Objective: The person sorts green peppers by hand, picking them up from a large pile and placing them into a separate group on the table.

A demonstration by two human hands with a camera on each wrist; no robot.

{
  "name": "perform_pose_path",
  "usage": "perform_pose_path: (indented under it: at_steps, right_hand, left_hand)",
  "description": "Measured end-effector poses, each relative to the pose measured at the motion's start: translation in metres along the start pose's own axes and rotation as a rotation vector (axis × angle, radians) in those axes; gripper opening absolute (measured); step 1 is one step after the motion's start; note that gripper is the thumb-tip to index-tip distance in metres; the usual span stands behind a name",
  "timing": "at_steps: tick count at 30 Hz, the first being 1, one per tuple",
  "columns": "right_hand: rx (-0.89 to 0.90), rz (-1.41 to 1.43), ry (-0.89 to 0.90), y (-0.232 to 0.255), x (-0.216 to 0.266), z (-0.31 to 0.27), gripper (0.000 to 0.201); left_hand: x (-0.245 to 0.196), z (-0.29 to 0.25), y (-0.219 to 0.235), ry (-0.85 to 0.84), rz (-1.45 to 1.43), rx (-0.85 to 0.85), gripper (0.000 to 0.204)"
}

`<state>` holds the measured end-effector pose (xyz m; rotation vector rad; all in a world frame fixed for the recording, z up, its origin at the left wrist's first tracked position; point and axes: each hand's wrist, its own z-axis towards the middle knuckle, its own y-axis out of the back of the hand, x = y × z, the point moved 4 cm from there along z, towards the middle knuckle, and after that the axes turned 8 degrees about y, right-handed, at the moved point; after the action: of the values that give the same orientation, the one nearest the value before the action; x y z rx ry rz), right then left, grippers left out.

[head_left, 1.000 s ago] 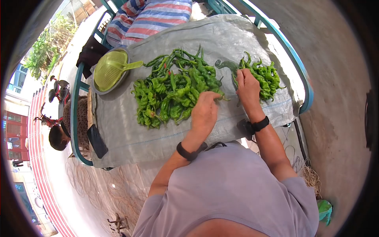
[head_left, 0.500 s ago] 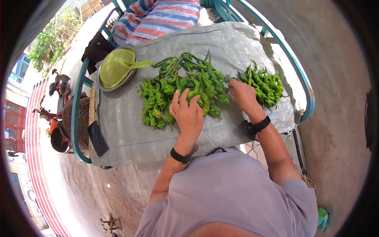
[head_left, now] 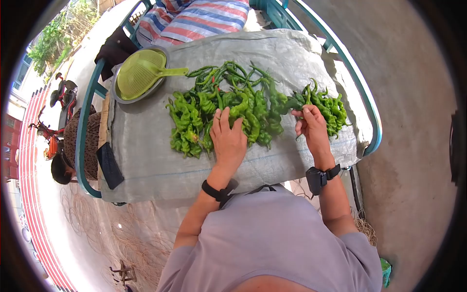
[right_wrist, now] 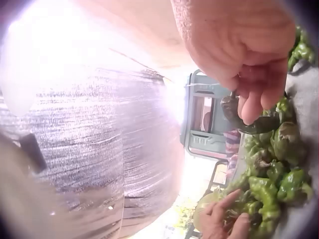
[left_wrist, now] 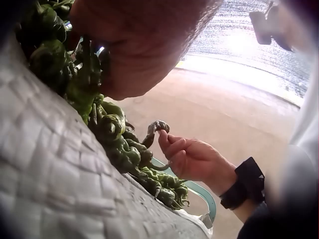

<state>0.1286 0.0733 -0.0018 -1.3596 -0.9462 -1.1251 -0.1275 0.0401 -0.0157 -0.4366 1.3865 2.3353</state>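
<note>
Two heaps of green peppers lie on the grey woven sheet (head_left: 146, 165): a large heap (head_left: 187, 121) in the middle and a smaller heap (head_left: 335, 113) to the right. My left hand (head_left: 229, 143) rests on the near edge of the large heap, fingers extended and spread over the peppers. Between the heaps, my right hand (head_left: 313, 127) pinches a dark green pepper (right_wrist: 256, 124) by thumb and fingers. In the left wrist view that curved dark pepper (left_wrist: 155, 130) is raised above the others. Part of it is hidden behind the fingers in the right wrist view.
A yellow-green plastic colander (head_left: 142, 73) sits in a metal bowl (head_left: 121, 97) at the back left. Teal metal rails (head_left: 362, 92) border the sheet on both sides. A striped cloth bundle (head_left: 204, 19) lies behind. At the left, a person (head_left: 78, 141) is beyond the rail.
My left hand has shifted left onto the large heap, its fingers spreading. My right hand went left from the small heap to the gap, then back a little right, turning, with the dark pepper.
</note>
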Motion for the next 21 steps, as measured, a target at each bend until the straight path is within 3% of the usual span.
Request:
perform_pose_path:
  at_steps: [2, 5, 7, 9, 10, 14, 17, 20, 21]
  right_hand:
    - [-0.038, 0.096, 0.089, 0.007, -0.002, -0.007, 0.017]
    - [-0.064, -0.055, 0.045, 0.013, -0.009, -0.023, 0.015]
    - [-0.112, -0.403, 0.042, 0.019, -0.019, -0.033, 0.011]
    - [-0.104, -1.125, 0.315, 0.011, -0.012, -0.048, 0.009]
    - [-0.137, -1.306, 0.438, 0.001, -0.004, -0.056, 0.010]
    - [-0.262, -1.320, 0.492, 0.007, -0.002, -0.064, 0.011]
    - [-0.251, -1.193, 0.503, -0.004, 0.006, -0.066, 0.012]
    - [0.026, -1.322, 0.354, -0.028, -0.001, -0.068, 0.023]
    - [0.032, -1.343, 0.320, -0.034, -0.006, -0.070, 0.028]
  left_hand:
    - [0.004, -0.002, -0.002, 0.001, -0.004, -0.003, 0.038]
    - [0.009, -0.002, -0.004, -0.001, -0.032, -0.013, 0.036]
    - [0.013, -0.003, -0.006, 0.006, -0.050, -0.009, 0.036]
    - [0.014, -0.003, -0.005, -0.005, -0.051, -0.014, 0.036]
    - [0.014, -0.003, -0.005, -0.013, -0.050, -0.011, 0.036]
    - [0.016, -0.002, -0.001, -0.031, -0.085, -0.003, 0.037]
    - [0.017, -0.003, -0.003, -0.035, -0.078, -0.001, 0.038]
    - [0.018, -0.003, -0.004, -0.030, -0.075, -0.002, 0.039]
    - [0.018, -0.003, -0.004, -0.030, -0.078, -0.002, 0.039]
